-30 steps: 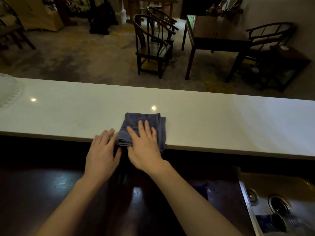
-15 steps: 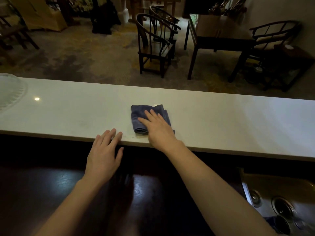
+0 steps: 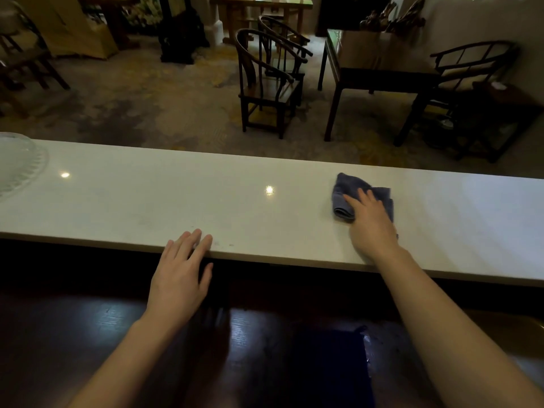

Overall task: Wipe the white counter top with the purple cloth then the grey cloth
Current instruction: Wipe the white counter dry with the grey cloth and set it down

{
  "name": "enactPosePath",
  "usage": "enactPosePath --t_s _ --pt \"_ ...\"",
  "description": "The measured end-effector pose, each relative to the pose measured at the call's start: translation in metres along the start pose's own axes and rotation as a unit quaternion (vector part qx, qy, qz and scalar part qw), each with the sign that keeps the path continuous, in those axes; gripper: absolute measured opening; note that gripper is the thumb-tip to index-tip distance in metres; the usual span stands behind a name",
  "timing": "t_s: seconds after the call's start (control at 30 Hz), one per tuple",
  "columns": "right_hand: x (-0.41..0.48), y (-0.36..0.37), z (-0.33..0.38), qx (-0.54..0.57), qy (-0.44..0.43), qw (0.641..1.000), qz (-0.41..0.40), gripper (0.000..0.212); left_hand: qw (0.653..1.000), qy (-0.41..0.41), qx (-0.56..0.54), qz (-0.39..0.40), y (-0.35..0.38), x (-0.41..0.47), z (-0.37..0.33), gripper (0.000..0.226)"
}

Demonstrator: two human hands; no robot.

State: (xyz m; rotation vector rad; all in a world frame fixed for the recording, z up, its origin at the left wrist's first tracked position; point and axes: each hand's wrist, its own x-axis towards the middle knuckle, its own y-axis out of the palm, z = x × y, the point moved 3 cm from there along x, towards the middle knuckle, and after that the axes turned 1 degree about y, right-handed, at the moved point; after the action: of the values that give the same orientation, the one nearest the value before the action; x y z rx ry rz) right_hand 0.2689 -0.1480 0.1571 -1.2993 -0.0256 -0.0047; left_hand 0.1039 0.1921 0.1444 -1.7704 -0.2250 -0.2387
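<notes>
Right hand [image 3: 372, 223] lay flat, fingers spread, pressing the folded purple cloth [image 3: 350, 198] onto the white counter top [image 3: 235, 201]; left hand [image 3: 181, 275], fingers extended and empty, rested on its near edge.

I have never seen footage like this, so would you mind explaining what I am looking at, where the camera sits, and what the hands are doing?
There is no machine here: the camera is worn on a person's head and looks down at their two bare hands. They stand behind a long white counter top. The right hand lies flat, fingers spread, on a folded purple cloth, pressing it on the counter rather than gripping it. The left hand holds nothing; its fingertips rest on the counter's near edge. A clear glass dish sits at the far left. Beyond the counter are wooden chairs and a dark table.
</notes>
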Motion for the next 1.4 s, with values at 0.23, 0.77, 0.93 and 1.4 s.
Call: enactPosePath --t_s 0.23,0.77,0.93,1.4 --pt "0.019 -0.009 -0.030 -0.014 0.085 0.994 -0.067 0.058 1.000 0.001 -0.018 0.013 0.000 0.000 0.002 0.052" --pt "0.039 0.043 0.143 0.058 -0.115 0.991 0.034 0.053 0.999 -0.003 -0.020 0.027 0.001 0.001 0.002 0.068" --pt "0.004 0.057 0.202 0.067 -0.247 0.963 0.086 0.055 0.999 -0.008 -0.020 0.026 0.001 0.001 0.001 0.062" --pt "-0.079 0.057 0.171 0.070 -0.368 0.924 0.078 0.064 0.999 -0.017 -0.031 0.031 -0.002 0.002 -0.002 0.071"
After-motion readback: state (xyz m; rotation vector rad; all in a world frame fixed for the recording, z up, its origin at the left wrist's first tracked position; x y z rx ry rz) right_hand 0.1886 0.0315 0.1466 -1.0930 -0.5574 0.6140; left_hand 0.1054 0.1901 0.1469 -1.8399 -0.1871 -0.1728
